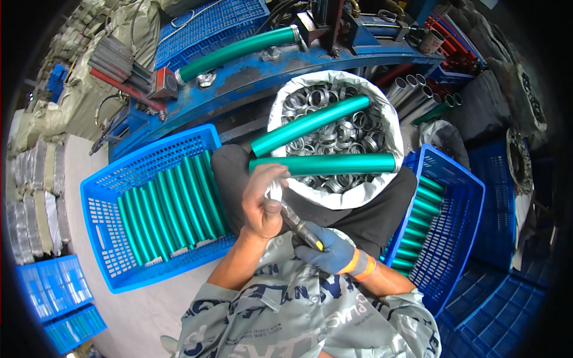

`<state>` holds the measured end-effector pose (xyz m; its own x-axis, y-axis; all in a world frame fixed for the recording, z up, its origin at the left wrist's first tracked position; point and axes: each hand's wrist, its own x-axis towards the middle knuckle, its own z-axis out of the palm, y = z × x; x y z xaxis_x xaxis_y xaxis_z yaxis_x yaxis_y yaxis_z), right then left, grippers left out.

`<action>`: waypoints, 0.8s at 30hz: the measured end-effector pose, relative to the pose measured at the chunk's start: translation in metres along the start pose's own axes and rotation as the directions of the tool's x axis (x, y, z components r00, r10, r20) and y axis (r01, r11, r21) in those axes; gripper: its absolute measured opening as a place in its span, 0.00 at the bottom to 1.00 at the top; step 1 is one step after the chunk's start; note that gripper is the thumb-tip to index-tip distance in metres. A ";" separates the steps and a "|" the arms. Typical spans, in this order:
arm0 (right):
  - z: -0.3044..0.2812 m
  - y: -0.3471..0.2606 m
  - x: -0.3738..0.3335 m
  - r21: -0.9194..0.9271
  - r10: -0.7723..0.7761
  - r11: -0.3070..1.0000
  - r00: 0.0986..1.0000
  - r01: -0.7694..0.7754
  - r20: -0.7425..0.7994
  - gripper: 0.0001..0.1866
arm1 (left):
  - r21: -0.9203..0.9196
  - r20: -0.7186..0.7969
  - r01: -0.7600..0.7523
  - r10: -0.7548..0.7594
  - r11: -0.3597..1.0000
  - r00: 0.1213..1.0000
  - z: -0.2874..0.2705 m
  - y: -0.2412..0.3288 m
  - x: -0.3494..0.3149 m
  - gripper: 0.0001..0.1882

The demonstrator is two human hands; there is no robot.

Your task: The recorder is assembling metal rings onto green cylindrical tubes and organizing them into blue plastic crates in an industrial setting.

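Observation:
My bare left hand [264, 206] is closed on a shiny silver metal ring [273, 191], partly hidden by the fingers. My right hand [328, 250], in a blue and orange glove, grips a dark-handled hand tool [303, 231] with a yellow end. Its metal front reaches toward the ring; whether they touch is unclear. Just beyond my left hand, a green tube [334, 164] lies across a white sack [276, 113] filled with loose metal rings [325, 138]. Farther off, a second green tube [316, 124] slants over the same sack.
Blue crates stand on both sides, the left crate [98, 238] and the right crate [453, 173], each holding several green tubes. Beyond the sack, a blue machine bench [239, 80] carries a clamped green tube [239, 52]. Bare metal pipes [412, 95] lean at the right.

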<state>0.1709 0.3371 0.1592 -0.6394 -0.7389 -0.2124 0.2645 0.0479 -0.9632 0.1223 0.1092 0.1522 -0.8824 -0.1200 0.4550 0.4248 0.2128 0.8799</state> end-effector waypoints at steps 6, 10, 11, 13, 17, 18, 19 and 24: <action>-0.002 -0.004 0.001 0.579 0.222 0.762 0.957 -0.290 0.188 0.37 | -0.760 0.041 0.327 -0.461 0.561 0.887 0.016 0.002 0.009 0.48; -0.012 0.001 -0.006 0.697 0.124 0.699 0.987 -0.163 0.106 0.42 | -0.950 0.264 0.312 -0.534 -0.002 0.803 0.003 0.005 0.018 0.44; -0.016 0.002 -0.006 0.697 0.123 0.698 0.986 -0.164 0.109 0.42 | -0.951 0.292 0.297 -0.546 -0.081 0.785 0.002 0.006 0.020 0.44; -0.023 0.002 -0.007 0.688 0.057 0.723 0.998 -0.069 0.040 0.44 | -0.951 0.309 0.277 -0.500 -0.139 0.809 -0.003 0.004 0.021 0.43; -0.040 0.003 -0.007 0.734 0.057 0.679 0.997 -0.001 -0.052 0.45 | -0.922 0.361 0.201 -0.543 -0.332 0.758 -0.009 0.004 0.023 0.43; -0.046 0.001 -0.004 0.703 0.064 0.711 0.993 0.024 -0.098 0.46 | -0.912 0.371 0.182 -0.549 -0.367 0.749 -0.011 0.002 0.024 0.43; -0.051 -0.011 -0.003 0.748 0.137 0.664 0.982 0.004 -0.127 0.45 | -0.912 0.370 0.178 -0.551 -0.371 0.748 -0.014 0.000 0.025 0.43; -0.084 -0.038 0.028 0.461 0.141 0.886 0.912 0.058 -0.385 0.33 | -0.892 0.365 0.110 -0.555 -0.438 0.747 -0.029 -0.013 0.032 0.48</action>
<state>0.0820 0.3714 0.1762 -0.8240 -0.4083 -0.3929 0.5300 -0.3102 -0.7893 0.0944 0.0743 0.1596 -0.9691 0.1459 -0.1987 -0.1027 -0.9717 -0.2127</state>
